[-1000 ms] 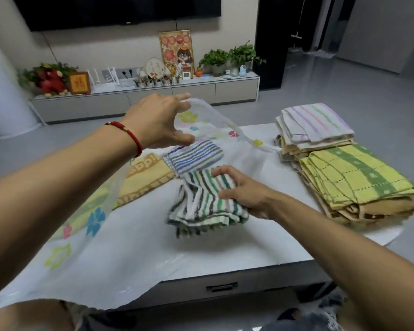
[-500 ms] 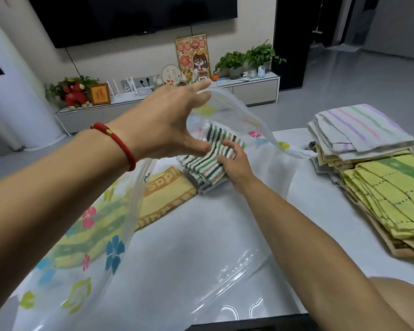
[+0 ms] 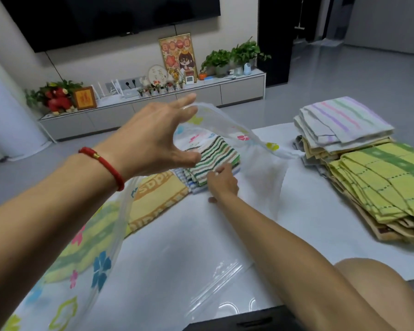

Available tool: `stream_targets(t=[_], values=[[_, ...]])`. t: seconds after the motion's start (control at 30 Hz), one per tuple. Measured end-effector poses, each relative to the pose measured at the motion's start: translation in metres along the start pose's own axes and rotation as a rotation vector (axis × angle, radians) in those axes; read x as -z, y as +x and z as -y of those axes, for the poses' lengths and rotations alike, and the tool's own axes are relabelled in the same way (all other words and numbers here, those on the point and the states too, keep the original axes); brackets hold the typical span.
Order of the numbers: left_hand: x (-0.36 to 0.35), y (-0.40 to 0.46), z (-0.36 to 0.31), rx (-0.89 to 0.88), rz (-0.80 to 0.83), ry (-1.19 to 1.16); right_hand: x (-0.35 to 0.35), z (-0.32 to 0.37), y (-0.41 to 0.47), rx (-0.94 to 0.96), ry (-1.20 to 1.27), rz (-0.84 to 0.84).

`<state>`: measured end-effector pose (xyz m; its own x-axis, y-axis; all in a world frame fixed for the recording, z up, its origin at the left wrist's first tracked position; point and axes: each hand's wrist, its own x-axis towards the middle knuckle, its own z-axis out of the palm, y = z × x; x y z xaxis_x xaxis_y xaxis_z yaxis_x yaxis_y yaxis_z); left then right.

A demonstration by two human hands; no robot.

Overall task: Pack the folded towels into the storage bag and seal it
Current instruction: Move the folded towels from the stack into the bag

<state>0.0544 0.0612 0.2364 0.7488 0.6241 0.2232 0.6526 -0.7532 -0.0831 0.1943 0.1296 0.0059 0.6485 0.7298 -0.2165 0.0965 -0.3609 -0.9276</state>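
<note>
A clear storage bag (image 3: pixel 258 168) printed with coloured flowers lies open on the white table (image 3: pixel 308 211). My left hand (image 3: pixel 153 139) holds its upper sheet lifted. Inside the bag, my right hand (image 3: pixel 222 182) rests on a green-striped folded towel (image 3: pixel 213 156), which sits on top of a blue-striped towel (image 3: pixel 194 187). A yellow-orange lettered towel (image 3: pixel 153 199) lies beside them in the bag, and a yellow-green one (image 3: pixel 81 247) shows through the plastic nearer to me.
At the table's right stand two stacks of folded towels: pastel-striped ones (image 3: pixel 344 120) behind, yellow-green ones (image 3: pixel 380 182) in front. My knee (image 3: pixel 373 290) is at the lower right. A TV cabinet (image 3: pixel 153 108) with plants and frames runs along the far wall.
My right hand has pushed the green-striped towel from the bag's mouth deep into the bag, onto the blue-striped towel. My left hand kept the upper sheet raised.
</note>
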Motion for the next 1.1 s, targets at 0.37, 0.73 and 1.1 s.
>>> stream_targets(t=[0.37, 0.73, 1.1], values=[[-0.022, -0.019, -0.011, 0.005, 0.139, -0.081, 0.07, 0.007, -0.015, 0.068, -0.338, 0.376], [-0.054, -0.016, -0.035, 0.102, 0.095, -0.122, 0.299, 0.001, -0.064, 0.224, -0.777, 0.054], [-0.072, -0.027, -0.037, 0.097, 0.094, -0.101, 0.389, -0.052, 0.01, -0.068, -0.915, -0.422]])
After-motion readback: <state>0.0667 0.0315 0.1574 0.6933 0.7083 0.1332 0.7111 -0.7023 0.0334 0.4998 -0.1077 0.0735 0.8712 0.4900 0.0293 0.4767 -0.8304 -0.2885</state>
